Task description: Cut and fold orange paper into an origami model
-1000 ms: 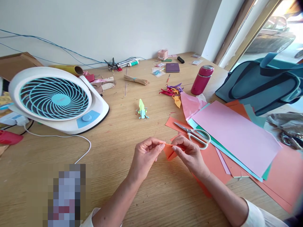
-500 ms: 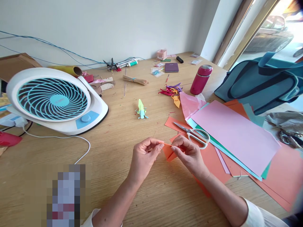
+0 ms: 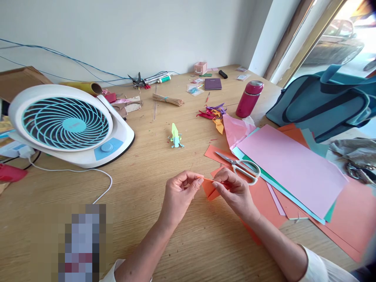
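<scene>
a broad, pale brown wooden tabletop (image 3: 141,188) is stretching across the view. at left, a rounded white plastic fan with a blue grille (image 3: 73,124) is standing; at right, a pale pink rectangular paper sheet (image 3: 293,168) is lying near white-handled metal scissors (image 3: 234,161). the left hand (image 3: 180,194) and right hand (image 3: 237,194) are pinching a small folded orange paper piece (image 3: 209,189) between them, above the tabletop. beyond, a tiny green-and-blue paper figure (image 3: 175,137) is resting.

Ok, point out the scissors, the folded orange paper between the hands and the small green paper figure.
Scissors (image 3: 234,161), head view: where the blades meet the handles.
Folded orange paper (image 3: 208,189), head view: exposed face.
Green paper figure (image 3: 175,136), head view: middle of its body.
</scene>
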